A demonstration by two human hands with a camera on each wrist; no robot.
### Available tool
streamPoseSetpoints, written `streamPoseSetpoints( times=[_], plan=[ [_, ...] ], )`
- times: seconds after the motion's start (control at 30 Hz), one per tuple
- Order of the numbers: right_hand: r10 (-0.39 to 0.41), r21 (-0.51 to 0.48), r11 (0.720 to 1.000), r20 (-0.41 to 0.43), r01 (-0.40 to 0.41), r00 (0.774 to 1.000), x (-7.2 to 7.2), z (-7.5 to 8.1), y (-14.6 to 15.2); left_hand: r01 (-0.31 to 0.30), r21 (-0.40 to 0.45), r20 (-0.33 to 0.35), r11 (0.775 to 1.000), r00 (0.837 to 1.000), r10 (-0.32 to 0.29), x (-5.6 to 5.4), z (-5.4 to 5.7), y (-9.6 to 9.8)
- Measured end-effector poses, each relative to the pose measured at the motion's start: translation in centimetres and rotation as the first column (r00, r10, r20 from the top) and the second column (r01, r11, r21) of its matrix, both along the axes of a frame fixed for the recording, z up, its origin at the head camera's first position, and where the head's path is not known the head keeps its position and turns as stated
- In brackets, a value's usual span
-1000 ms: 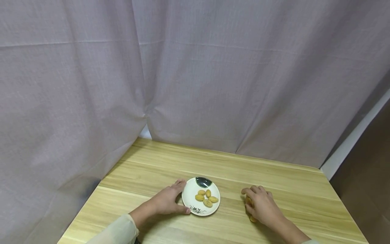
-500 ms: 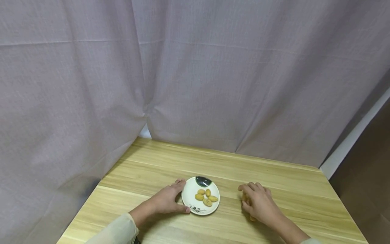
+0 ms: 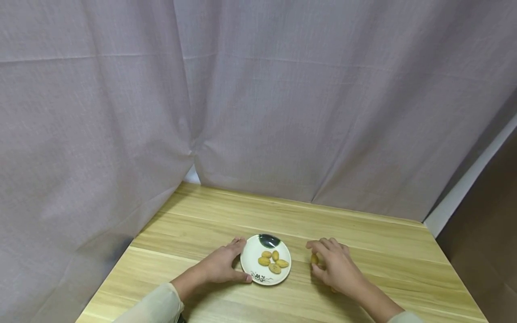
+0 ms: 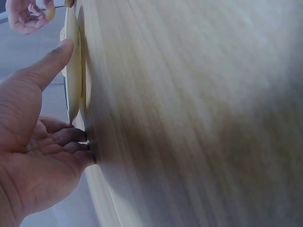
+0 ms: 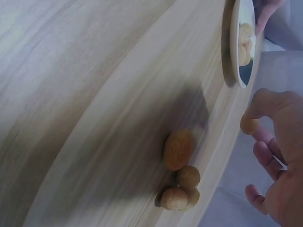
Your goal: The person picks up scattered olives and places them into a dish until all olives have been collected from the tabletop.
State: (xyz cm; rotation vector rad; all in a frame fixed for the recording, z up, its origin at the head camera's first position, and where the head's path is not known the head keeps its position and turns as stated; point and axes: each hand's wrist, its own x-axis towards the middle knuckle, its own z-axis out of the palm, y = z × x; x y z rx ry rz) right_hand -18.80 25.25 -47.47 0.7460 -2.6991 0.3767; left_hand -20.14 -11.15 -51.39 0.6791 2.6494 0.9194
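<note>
A small round white plate (image 3: pixel 252 255) with a dark green patch and a floral motif holds several oval yellow-brown dried fruits (image 3: pixel 264 261). My left hand (image 3: pixel 220 264) holds its left rim, thumb at the near side and fingers at the far side. To the right of the plate, my right hand (image 3: pixel 339 267) pinches one dried fruit (image 5: pixel 248 124) between thumb and index finger, raised above the table. In the right wrist view, several more fruits (image 5: pixel 179 149) lie clustered on the table below that hand; the head view mostly hides them.
The wood-grain table (image 3: pixel 226 206) is pale and light-coloured. A grey-mauve curtain (image 3: pixel 258 112) hangs along its back and left sides. At the far right stands a dark brown surface (image 3: pixel 488 224).
My right hand has moved left toward the plate and come up from the loose fruits, with one fruit pinched in its fingers. The left hand and the plate have stayed in place.
</note>
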Motion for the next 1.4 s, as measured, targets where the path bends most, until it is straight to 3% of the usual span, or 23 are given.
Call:
streamPoseSetpoints(
  times=[0.57,1.1,1.4],
  plan=[
    [0.083,-0.068,0.994,-0.036,-0.086,0.996,-0.6,-0.3,-2.3,0.007,0.015,-0.002,1.0,1.0,-0.007,0.3,0.2,0.0],
    [0.118,-0.096,0.989,0.018,-0.116,0.993,-0.6,0.0,-4.6,0.0,0.005,-0.007,1.0,1.0,0.0,-0.1,-0.4,0.0],
    [0.169,-0.13,0.978,0.031,-0.164,0.985,-0.1,0.1,-5.8,0.001,0.009,-0.006,1.0,1.0,-0.001,0.0,0.0,-0.1]
  ],
)
